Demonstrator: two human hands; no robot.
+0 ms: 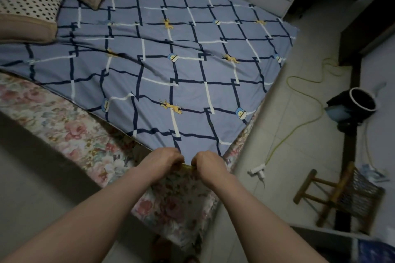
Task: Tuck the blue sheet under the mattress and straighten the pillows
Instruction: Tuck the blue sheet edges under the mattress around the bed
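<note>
Gripping the near corner of the blue sheet [162, 66] with both hands, left hand [164, 161] and right hand [208, 163] side by side, almost touching, fingers [178, 157] curled and pinching the cloth edge right at the corner of the mattress [70, 132]. Held here, I judge, because the corner is the slack point: pulling toward me draws the cloth taut before it goes under. Sheet is thin cotton-looking fabric, blue with dark and white crossing lines and small cartoon prints; long creases run diagonally across the middle, so not flat yet. Its left edge lies on top of the mattress, not tucked, leaving the floral side bare. Mattress looks thick, soft-edged, covered in faded rose-print cloth. Two pillows [32, 4] at the far head end, white with black dots, tan borders, plump, lying angled and overlapping, not straightened. Floor is pale tile; a wooden stool [342, 194] stands well apart on my right.
</note>
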